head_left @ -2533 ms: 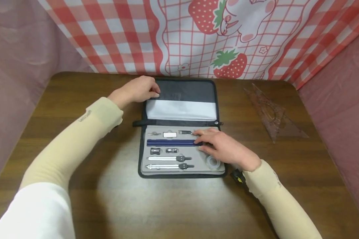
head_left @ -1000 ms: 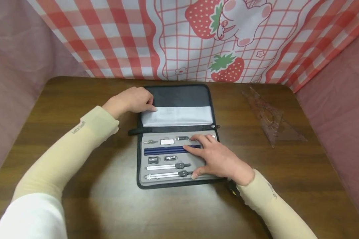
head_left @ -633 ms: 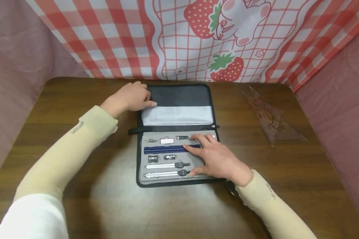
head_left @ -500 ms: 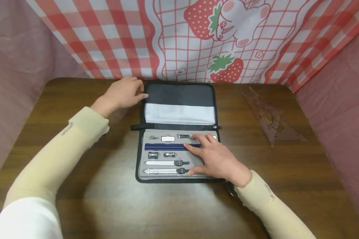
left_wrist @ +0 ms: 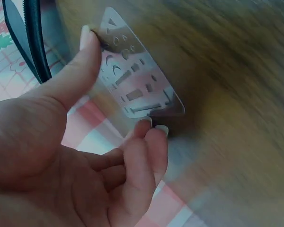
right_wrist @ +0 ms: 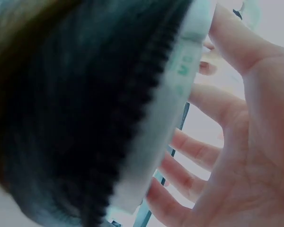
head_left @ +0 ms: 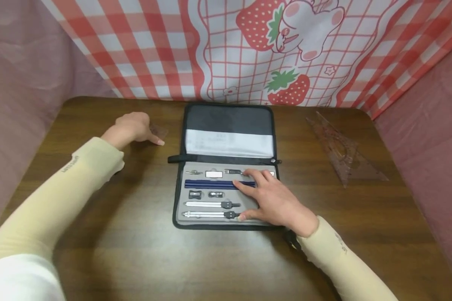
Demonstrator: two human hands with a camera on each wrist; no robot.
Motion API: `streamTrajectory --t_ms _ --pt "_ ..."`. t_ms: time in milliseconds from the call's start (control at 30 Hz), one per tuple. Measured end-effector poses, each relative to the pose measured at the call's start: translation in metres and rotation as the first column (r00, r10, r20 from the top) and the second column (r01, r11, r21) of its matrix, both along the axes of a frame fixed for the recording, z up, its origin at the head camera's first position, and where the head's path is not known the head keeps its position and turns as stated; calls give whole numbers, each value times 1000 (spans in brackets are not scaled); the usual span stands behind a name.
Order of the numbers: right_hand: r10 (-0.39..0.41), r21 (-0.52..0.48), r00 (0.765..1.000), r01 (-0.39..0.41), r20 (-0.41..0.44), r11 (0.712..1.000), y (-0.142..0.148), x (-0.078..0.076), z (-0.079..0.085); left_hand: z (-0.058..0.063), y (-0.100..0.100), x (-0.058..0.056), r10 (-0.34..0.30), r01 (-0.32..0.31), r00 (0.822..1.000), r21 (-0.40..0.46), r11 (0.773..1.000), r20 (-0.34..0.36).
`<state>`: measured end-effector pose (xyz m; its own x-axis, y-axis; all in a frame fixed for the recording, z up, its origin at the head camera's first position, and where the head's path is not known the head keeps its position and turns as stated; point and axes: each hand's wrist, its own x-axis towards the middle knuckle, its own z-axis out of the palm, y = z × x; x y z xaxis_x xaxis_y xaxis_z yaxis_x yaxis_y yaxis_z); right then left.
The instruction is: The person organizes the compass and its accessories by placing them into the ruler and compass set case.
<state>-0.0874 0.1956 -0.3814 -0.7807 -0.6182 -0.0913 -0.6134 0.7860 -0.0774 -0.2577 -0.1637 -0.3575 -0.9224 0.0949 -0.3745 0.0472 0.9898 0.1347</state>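
Note:
A thin shiny stencil plate [left_wrist: 132,75] with cut-out shapes is at the left of an open black zip case [head_left: 229,119]. My left hand [head_left: 132,127] is low over the table there. In the left wrist view its thumb and fingertips meet two edges of the plate; I cannot tell whether they pinch it. My right hand [head_left: 275,198] lies spread over the case's grey insert, one finger across the blue pencils [head_left: 211,184]. Its thumb is at the black head of the lower compass [head_left: 207,214].
The insert also holds an eraser [head_left: 214,174], a sharpener [head_left: 195,194] and another compass [head_left: 207,204]. Two clear set squares [head_left: 337,148] lie at the right of the table. A checked red and white cloth [head_left: 229,46] hangs behind. A blurred dark shape [right_wrist: 75,94] fills the right wrist view's left side.
My left hand has let go of the case's lid and moved left to the stencil plate, which is newly in view. My right hand has spread its fingers and since stayed over the insert.

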Motion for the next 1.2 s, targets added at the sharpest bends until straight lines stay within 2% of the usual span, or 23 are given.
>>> streamTrajectory --t_ms 267,433,500,600,733,833,967,1067,1133,1200 --pt "4 -8 1000 -4 12 1000 -1 0 2 0 2 -6 -5 2 998 43 999 61" --pt "13 3 1000 -13 9 1000 -2 0 2 -1 -5 -7 -64 61 998 99 993 20" --pt "15 9 1000 -15 2 1000 -2 0 3 -1 -8 -8 -86 86 996 132 987 -8" --pt "15 12 1000 -15 -7 1000 -2 1 3 0 -12 -9 -120 120 993 184 975 -11" --pt "10 6 1000 -10 -13 1000 -2 2 4 3 -10 -7 -122 118 992 270 956 -2" --pt "4 -3 1000 -4 6 1000 -2 1 6 9 -3 -4 -112 121 993 319 940 -45" --pt "-33 -61 998 37 61 997 3 -8 16 22 13 0 -134 180 979 346 921 -153" --pt "-82 -187 996 89 45 978 9 -23 27 31 27 7 -158 232 965 395 889 -210" --pt "-106 -301 994 105 16 948 13 -35 36 34 39 13 -172 267 956 465 844 -236" --pt "-116 -395 993 100 -17 913 14 -48 46 34 51 20 -182 289 953 553 781 -240"
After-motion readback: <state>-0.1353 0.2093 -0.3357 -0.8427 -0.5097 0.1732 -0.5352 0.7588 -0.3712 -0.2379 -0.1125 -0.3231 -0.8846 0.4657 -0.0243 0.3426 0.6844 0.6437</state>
